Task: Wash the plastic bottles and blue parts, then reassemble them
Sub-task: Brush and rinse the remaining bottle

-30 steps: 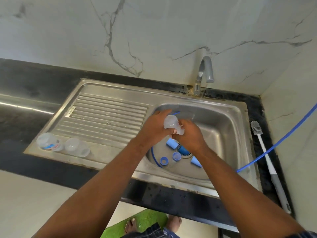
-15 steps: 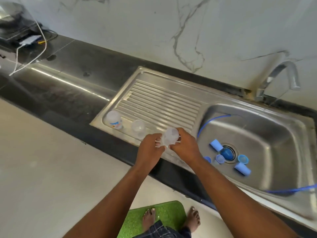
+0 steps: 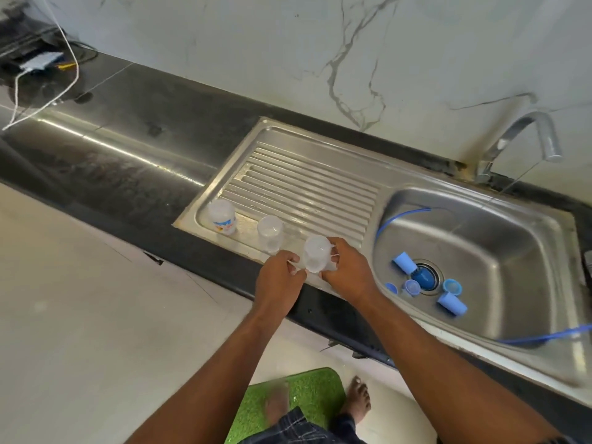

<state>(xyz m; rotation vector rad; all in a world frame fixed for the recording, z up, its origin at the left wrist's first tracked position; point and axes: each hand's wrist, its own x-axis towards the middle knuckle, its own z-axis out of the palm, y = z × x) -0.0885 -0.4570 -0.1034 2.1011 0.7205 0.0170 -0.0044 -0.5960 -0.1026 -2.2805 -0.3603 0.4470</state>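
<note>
1. Holding one clear plastic bottle (image 3: 315,254) between both hands, just over the front edge of the drainboard (image 3: 307,190).
2. Pinching its lower left side with the left hand (image 3: 278,283), wrapping the right side with the right hand (image 3: 347,274), fingers curled on both.
3. Looks roughly upright, round end facing up at the camera; mouth or base, can't tell tbh.
4. Spotting two more on the drainboard just left of the hands: a labelled bottle (image 3: 221,216) furthest left, a plain bottle (image 3: 270,233) between that and the held one, not touching.
5. Spotting the blue parts (image 3: 451,303) down in the sink basin (image 3: 499,238) round the drain (image 3: 439,274), well off to the right, so way nearer the right hand.
6. Guessing next up: short move forward-left to park this one beside the plain bottle, then reaching right for the blue stuff.
</note>
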